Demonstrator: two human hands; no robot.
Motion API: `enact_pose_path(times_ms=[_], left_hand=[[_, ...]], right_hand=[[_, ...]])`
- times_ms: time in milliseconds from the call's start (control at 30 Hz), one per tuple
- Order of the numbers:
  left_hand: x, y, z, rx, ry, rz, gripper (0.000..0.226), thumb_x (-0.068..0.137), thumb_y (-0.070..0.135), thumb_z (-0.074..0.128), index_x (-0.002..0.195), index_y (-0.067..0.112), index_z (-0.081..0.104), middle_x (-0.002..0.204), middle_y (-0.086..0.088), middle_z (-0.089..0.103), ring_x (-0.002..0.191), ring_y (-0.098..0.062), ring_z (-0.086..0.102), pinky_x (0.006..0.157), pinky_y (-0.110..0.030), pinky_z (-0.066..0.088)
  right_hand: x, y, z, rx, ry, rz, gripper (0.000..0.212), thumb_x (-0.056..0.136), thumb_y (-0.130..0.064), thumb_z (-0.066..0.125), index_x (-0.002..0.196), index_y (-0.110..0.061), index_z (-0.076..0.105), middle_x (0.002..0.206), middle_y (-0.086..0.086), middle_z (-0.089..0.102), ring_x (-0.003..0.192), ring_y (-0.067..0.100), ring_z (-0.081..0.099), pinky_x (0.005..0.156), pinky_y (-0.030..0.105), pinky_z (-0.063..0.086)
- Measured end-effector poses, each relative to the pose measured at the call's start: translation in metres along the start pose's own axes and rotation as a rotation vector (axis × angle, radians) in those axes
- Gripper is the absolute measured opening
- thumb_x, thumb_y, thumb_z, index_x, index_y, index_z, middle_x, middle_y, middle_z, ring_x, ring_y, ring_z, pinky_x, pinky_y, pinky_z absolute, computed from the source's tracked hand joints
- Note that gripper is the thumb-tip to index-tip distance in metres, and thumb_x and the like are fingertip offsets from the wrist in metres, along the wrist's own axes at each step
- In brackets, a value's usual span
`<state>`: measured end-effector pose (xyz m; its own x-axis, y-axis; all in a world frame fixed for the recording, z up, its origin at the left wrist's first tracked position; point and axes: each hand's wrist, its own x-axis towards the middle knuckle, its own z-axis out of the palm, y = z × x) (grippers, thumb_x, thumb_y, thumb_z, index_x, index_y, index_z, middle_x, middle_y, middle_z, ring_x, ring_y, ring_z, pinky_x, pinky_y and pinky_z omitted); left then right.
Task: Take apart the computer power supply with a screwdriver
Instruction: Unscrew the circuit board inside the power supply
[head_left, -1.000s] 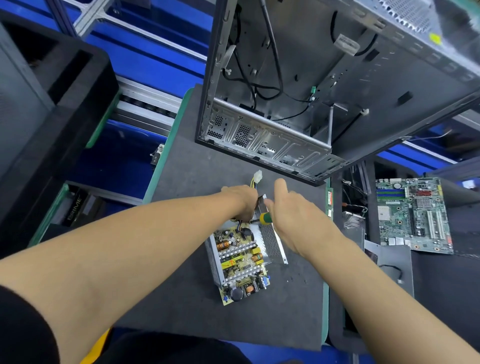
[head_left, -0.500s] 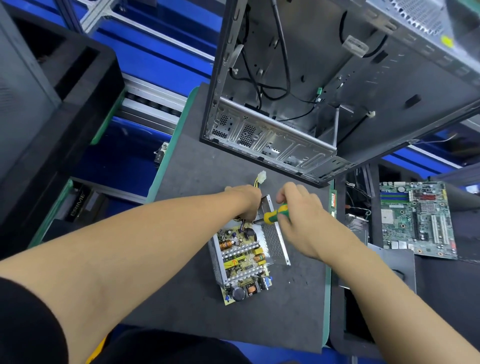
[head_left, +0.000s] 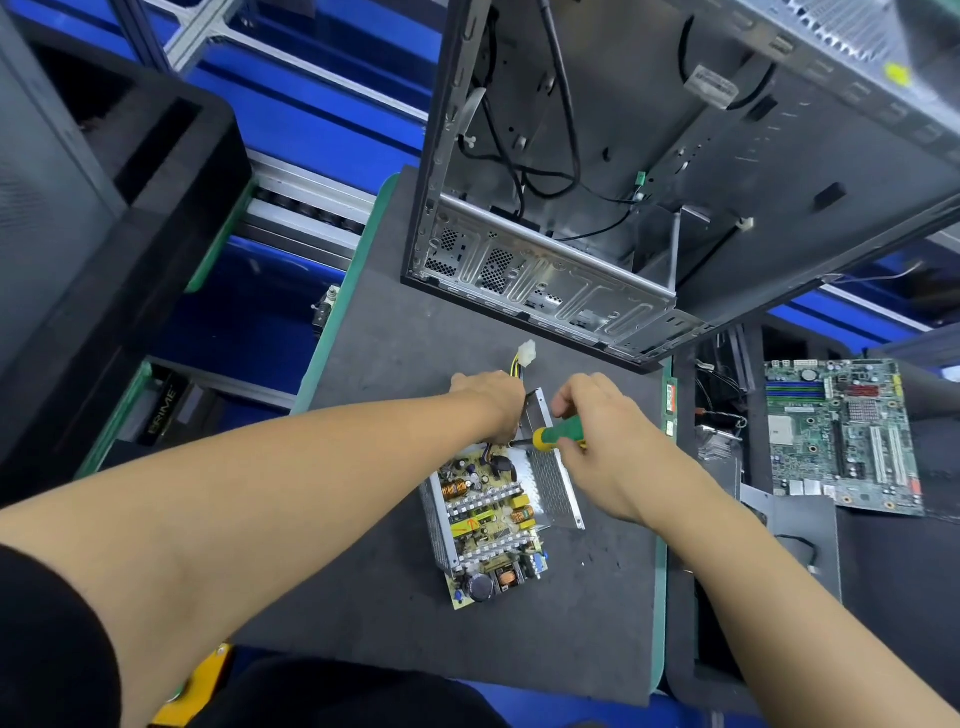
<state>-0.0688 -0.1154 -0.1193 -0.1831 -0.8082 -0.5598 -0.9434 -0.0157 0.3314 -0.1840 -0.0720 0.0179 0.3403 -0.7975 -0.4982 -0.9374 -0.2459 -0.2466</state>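
Seen from the head camera, the right hand (head_left: 597, 431) is wrapped round the green and yellow handle of the screwdriver (head_left: 558, 435), whose shaft points toward the left hand (head_left: 491, 402). The left hand sits on the far end of the opened power supply (head_left: 493, 525). Its fingers bend down out of sight, so I cannot tell whether they grip. The power supply lies on the dark surface (head_left: 395, 364) just below both hands, circuit board showing. Beyond the hands stands an open computer case (head_left: 623, 182), and well to the right of the right hand lies a motherboard (head_left: 841, 436).

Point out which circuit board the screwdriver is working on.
The yellowish power supply board, in its metal housing on the grey mat, with the screwdriver tip at its far end. The green motherboard lies apart on the right, untouched.
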Motion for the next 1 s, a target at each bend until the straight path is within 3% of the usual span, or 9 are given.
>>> enact_pose_path(times_ms=[100,233,367,500,633,800,867,933,1000], left_hand=[[0.001,0.002,0.000,-0.022,-0.027,-0.031,0.014,0.092,0.018,0.063,0.104,0.016,0.055,0.111,-0.002,0.053,0.110,-0.025,0.057,0.086,-0.039,0.035],[0.001,0.002,-0.004,-0.063,-0.074,-0.060,0.012,0.091,0.017,0.064,0.094,0.015,0.052,0.100,-0.001,0.054,0.099,-0.025,0.058,0.085,-0.037,0.036],[0.001,0.002,-0.002,-0.089,-0.060,-0.064,0.012,0.092,0.021,0.064,0.095,0.015,0.054,0.099,-0.001,0.056,0.094,-0.025,0.056,0.085,-0.037,0.037],[0.000,0.005,0.002,-0.059,-0.045,-0.058,0.010,0.092,0.021,0.063,0.094,0.016,0.054,0.105,-0.001,0.052,0.092,-0.023,0.053,0.092,-0.039,0.032],[-0.002,0.009,0.006,-0.026,-0.055,-0.043,0.003,0.090,0.020,0.064,0.089,0.019,0.062,0.103,0.001,0.056,0.092,-0.022,0.053,0.095,-0.043,0.030],[-0.002,0.006,0.006,-0.006,-0.035,-0.028,0.024,0.090,0.021,0.062,0.071,0.019,0.048,0.093,0.002,0.049,0.089,-0.022,0.049,0.086,-0.042,0.027],[-0.002,0.006,0.006,0.000,-0.030,-0.026,0.021,0.093,0.025,0.060,0.075,0.018,0.051,0.100,0.001,0.053,0.091,-0.022,0.050,0.086,-0.042,0.027],[-0.001,0.006,0.006,-0.001,-0.040,-0.019,0.007,0.093,0.025,0.061,0.089,0.020,0.065,0.109,0.002,0.057,0.100,-0.021,0.054,0.088,-0.042,0.027],[-0.001,0.006,0.006,-0.020,-0.068,-0.022,0.013,0.093,0.025,0.063,0.103,0.024,0.071,0.115,0.004,0.057,0.110,-0.021,0.054,0.093,-0.044,0.027]], right_hand=[[-0.003,-0.001,0.004,-0.086,0.043,0.018,0.019,0.092,-0.016,0.053,0.108,-0.019,0.043,0.113,0.000,0.041,0.098,0.027,0.044,0.075,0.035,0.038],[-0.006,-0.006,0.005,-0.150,0.091,0.036,0.030,0.102,-0.045,0.037,0.108,-0.016,0.035,0.104,0.006,0.050,0.086,0.037,0.056,0.072,0.041,0.046],[-0.001,-0.003,0.001,-0.047,0.035,0.015,0.018,0.102,-0.030,0.043,0.109,-0.015,0.035,0.110,0.004,0.050,0.090,0.032,0.055,0.078,0.043,0.047],[-0.001,0.002,0.002,0.021,0.052,0.025,0.016,0.098,-0.023,0.052,0.102,-0.025,0.036,0.108,-0.005,0.040,0.090,0.021,0.046,0.074,0.034,0.038],[-0.003,0.004,0.003,-0.003,0.031,0.032,0.018,0.094,-0.016,0.051,0.099,-0.026,0.038,0.106,-0.002,0.038,0.094,0.027,0.045,0.078,0.038,0.043],[-0.008,-0.003,0.004,-0.138,0.073,0.064,0.027,0.101,-0.046,0.038,0.099,-0.019,0.032,0.090,0.004,0.047,0.076,0.035,0.052,0.062,0.039,0.039],[-0.007,-0.004,0.004,-0.161,0.062,0.044,0.026,0.103,-0.042,0.034,0.094,-0.018,0.029,0.083,0.004,0.047,0.072,0.034,0.050,0.060,0.041,0.040],[-0.008,-0.003,0.001,-0.125,0.023,0.006,0.015,0.103,-0.030,0.042,0.101,-0.018,0.033,0.099,0.005,0.046,0.085,0.033,0.052,0.071,0.041,0.045],[-0.012,0.001,0.000,-0.114,-0.041,-0.012,0.018,0.097,-0.017,0.049,0.108,-0.022,0.035,0.111,0.000,0.039,0.095,0.026,0.044,0.075,0.036,0.040]])
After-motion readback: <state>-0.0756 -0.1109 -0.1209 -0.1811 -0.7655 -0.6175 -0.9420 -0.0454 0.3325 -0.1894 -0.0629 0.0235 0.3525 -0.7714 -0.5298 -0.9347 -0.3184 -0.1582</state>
